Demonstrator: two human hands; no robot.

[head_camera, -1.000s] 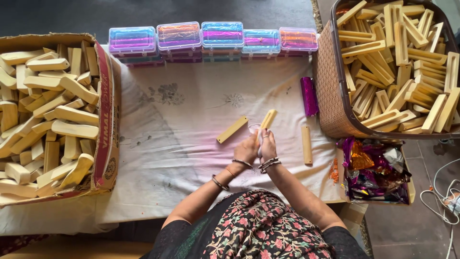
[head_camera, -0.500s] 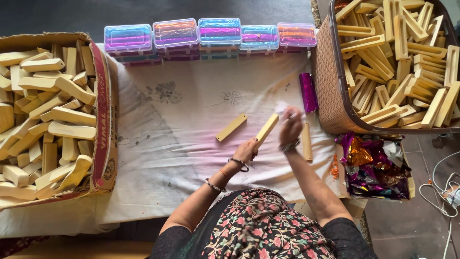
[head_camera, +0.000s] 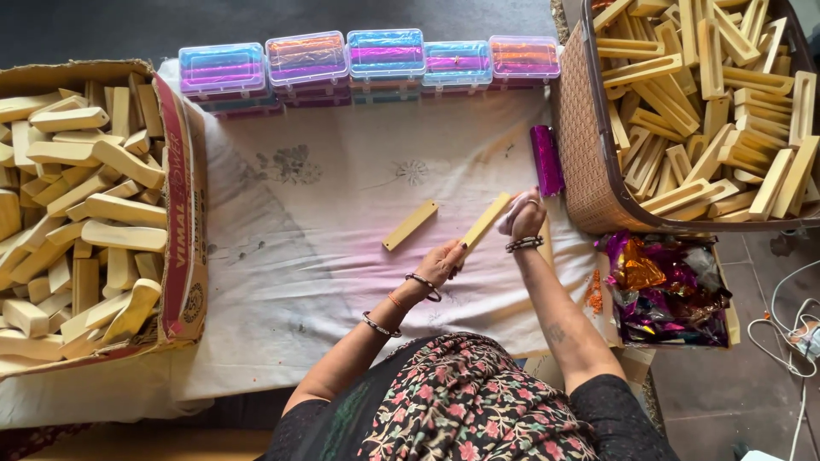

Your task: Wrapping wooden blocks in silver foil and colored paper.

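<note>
My left hand point(head_camera: 442, 260) grips the near end of a pale wooden block point(head_camera: 484, 222), which points up and to the right over the white cloth point(head_camera: 325, 256). At the block's far end my right hand point(head_camera: 523, 215) is closed on a small whitish piece of cloth or paper pressed against the wood. A second wooden block point(head_camera: 410, 225) lies flat on the cloth just left of my hands. Another block behind my right wrist is mostly hidden.
A cardboard box point(head_camera: 184, 222) full of wooden blocks stands at left, a brown basket point(head_camera: 585, 145) of slotted blocks at right. Several coloured plastic cases point(head_camera: 384, 53) line the far edge. A purple foil roll point(head_camera: 547, 160) and a box of foil wrappers point(head_camera: 666, 290) are at right.
My hands came apart from a close grip. The right hand travelled up along the block to its far end and now rests there; the left hand stays on the near end.
</note>
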